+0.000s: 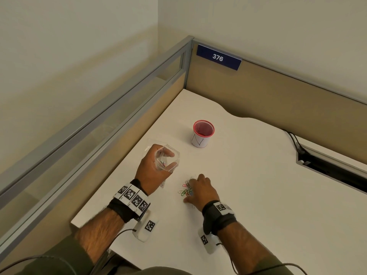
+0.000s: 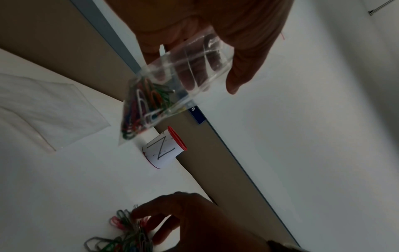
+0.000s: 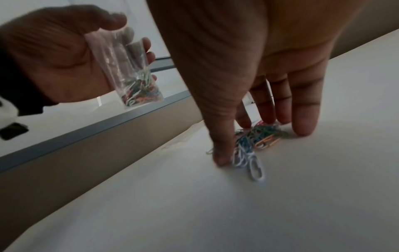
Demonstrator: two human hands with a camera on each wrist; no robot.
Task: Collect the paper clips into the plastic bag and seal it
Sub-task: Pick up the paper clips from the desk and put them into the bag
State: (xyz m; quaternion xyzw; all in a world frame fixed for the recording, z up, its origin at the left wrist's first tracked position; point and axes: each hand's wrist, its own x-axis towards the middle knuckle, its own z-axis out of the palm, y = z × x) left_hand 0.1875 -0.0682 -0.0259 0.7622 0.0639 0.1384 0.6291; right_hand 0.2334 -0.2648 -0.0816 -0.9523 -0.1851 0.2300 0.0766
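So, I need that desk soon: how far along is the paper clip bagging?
Partly done. Some clips already sit in the plastic bag, held open by the left hand. The right hand is gathering the pile of paper clips on the desk. Sealing remains.

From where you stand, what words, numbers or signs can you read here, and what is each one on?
"376": white digits on the blue sign fixed to the partition's top corner; the left wrist view catches only its "6".
"N": hand-drawn on the white paper round the red mesh cup.
The black-and-white square codes on the wrist bands are patterns, not readable text.
The plastic bag shows no print.
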